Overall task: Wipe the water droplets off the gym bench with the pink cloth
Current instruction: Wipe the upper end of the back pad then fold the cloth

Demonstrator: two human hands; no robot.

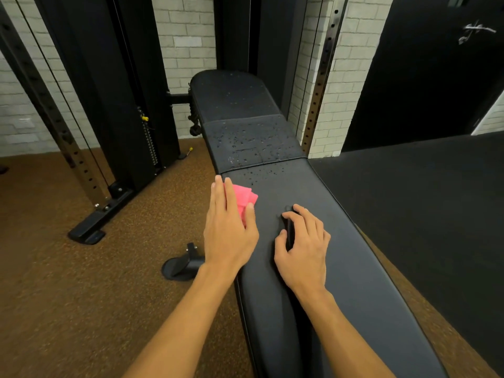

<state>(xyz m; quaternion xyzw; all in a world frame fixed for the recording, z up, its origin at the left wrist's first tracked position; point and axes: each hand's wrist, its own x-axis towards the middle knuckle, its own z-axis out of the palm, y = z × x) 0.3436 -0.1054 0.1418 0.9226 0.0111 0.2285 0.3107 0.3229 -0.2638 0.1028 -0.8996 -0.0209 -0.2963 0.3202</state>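
Note:
A long black padded gym bench (pixel 341 257) runs from the bottom of the view up to the wall. Water droplets (pixel 245 143) dot its middle pad and the far end of the near pad. A folded pink cloth (pixel 244 197) lies near the bench's left edge. My left hand (pixel 229 227) lies flat on the cloth, fingers straight, thumb beside it. My right hand (pixel 302 241) rests on the bench to the right, its fingertips pressing the pad with bent fingers and nothing held.
A black cable machine frame (pixel 114 110) with a weight stack stands at the left on brown carpet (pixel 68 282). A bench wheel (pixel 182 264) sits by the left edge. Black rubber flooring (pixel 436 200) lies to the right, a white brick wall (pixel 185 36) behind.

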